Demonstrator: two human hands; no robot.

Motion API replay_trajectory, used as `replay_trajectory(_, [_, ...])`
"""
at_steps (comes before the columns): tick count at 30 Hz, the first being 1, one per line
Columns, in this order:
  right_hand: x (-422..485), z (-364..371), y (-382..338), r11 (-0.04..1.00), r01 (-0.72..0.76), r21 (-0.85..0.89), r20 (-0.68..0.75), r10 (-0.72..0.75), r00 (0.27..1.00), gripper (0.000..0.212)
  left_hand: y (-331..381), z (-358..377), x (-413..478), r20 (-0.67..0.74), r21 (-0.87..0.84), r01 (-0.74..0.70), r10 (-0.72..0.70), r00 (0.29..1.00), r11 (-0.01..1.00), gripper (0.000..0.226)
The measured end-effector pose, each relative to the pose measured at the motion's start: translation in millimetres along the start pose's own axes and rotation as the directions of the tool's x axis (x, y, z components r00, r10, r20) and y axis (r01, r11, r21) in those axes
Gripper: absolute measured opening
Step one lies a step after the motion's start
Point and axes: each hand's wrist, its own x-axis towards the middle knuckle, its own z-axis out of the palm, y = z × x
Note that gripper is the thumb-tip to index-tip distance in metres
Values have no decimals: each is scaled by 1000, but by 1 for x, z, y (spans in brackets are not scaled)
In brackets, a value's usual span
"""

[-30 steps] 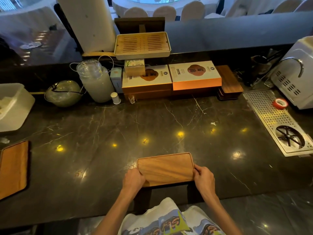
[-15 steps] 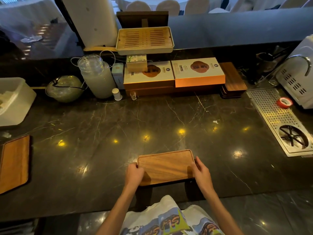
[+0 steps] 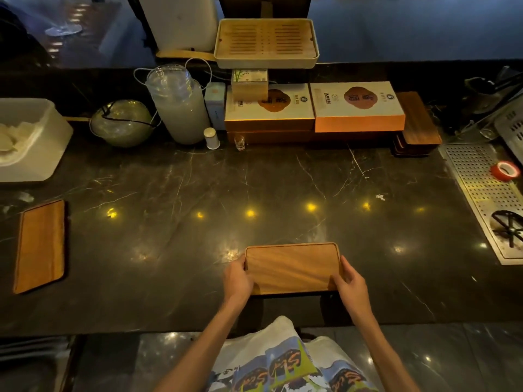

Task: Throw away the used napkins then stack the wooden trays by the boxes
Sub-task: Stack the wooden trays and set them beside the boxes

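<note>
- The light-brown rectangular wooden tray (image 3: 291, 267) is at the near edge of the dark marble counter (image 3: 198, 179); the left hand (image 3: 237, 278) and the right hand (image 3: 349, 284) curl round its short ends.
- If it is set crooked on the dark wooden tray stack (image 3: 418, 123), far right beside the orange cardboard box (image 3: 356, 108), it may slide off.

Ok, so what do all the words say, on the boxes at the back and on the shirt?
Nothing here reads clearly.
On the orange box: big characters on a brown patch, too blurred to read.
On the brown-sided box: similar characters, blurred and partly hidden by the small box.
On the small box: tiny print beside a green plant picture, too small to read.
On the shirt: yellow-green letters, crumpled, unreadable.
On the wooden tray: no writing.
</note>
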Motion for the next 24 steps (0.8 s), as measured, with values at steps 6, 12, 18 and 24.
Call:
replay_trajectory(6, [-18, 18, -25, 981, 0, -196, -153, -31, 988, 57, -1, -22, 12, 202, -15, 67, -63, 977, 998, 37])
replay_trajectory(12, [-40, 109, -88, 896, 223, -383, -46, -260, 965, 39, -56, -121, 33, 132, -133, 136, -118, 984, 982, 41])
replay_trajectory(18, [-57, 285, -173, 785, 414, -461, 467, -183, 865, 34, -170, -276, 60, -198, -479, 247, -378, 905, 842, 27])
replay_trajectory(24, [-96, 483, -251, 860, 359, -362, 716, 10, 698, 39, -264, -410, 69, -508, -396, 314, -491, 708, 863, 36])
